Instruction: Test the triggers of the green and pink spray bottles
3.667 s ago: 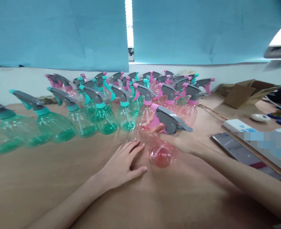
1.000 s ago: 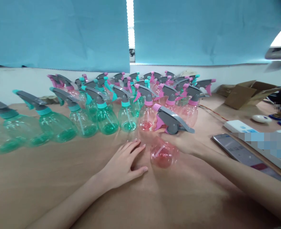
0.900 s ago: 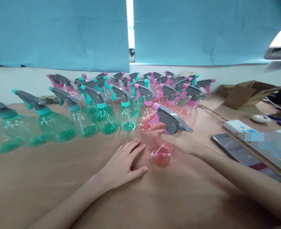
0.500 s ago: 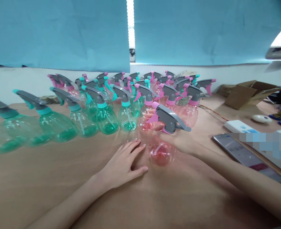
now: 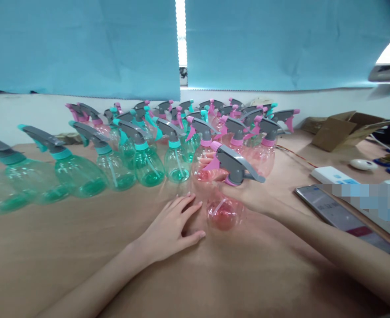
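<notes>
The pink spray bottle [image 5: 224, 216] stands nearest to me, with a grey head, a pink nozzle and a pink trigger at the left. Round its upper body, just below the collar, my right hand [image 5: 244, 192] is closed. Some of that hand's fingers show to the left, past the trigger; the bottle hides part of the grip. My left hand [image 5: 171, 225] lies palm down on the table [image 5: 92, 251], fingers spread, holding nothing. Its fingertips are a little left of the pink bottle. Behind it stands a green spray bottle [image 5: 178, 165] with a teal collar.
Several green spray bottles [image 5: 79, 179] line the left side, with more pink and green ones massed behind. At the right lie a phone [image 5: 340, 216], a white power strip [image 5: 334, 176] and a white mouse [image 5: 363, 165]. An opened cardboard box [image 5: 337, 132] sits farther back.
</notes>
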Motion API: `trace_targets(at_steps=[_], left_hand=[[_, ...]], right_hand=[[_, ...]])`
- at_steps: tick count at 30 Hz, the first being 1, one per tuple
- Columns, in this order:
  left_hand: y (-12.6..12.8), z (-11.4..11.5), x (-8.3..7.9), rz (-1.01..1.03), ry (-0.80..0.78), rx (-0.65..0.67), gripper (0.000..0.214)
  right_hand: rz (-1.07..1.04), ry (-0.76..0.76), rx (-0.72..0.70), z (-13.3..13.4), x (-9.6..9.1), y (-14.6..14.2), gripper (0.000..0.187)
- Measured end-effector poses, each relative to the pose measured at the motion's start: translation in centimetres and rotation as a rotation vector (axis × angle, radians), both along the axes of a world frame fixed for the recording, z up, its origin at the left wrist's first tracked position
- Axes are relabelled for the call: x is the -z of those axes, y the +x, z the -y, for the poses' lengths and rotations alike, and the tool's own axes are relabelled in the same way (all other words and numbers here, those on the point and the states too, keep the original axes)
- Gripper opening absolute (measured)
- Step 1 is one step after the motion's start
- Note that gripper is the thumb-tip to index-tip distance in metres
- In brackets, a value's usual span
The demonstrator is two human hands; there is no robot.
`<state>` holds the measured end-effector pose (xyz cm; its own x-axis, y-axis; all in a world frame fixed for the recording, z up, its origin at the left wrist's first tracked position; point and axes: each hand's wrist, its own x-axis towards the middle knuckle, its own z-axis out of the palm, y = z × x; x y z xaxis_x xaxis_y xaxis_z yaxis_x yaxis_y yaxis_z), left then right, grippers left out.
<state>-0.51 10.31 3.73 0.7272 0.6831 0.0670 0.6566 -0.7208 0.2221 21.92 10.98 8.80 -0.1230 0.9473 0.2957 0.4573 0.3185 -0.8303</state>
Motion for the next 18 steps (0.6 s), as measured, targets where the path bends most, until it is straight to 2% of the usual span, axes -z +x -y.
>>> trace_targets(at_steps=[18], left_hand=[[0.00,-0.04,0.06,-0.004,0.001,0.001,0.066]], right_hand=[[0.001,0.015,0.013,-0.03,-0.01,-0.01,0.006]])
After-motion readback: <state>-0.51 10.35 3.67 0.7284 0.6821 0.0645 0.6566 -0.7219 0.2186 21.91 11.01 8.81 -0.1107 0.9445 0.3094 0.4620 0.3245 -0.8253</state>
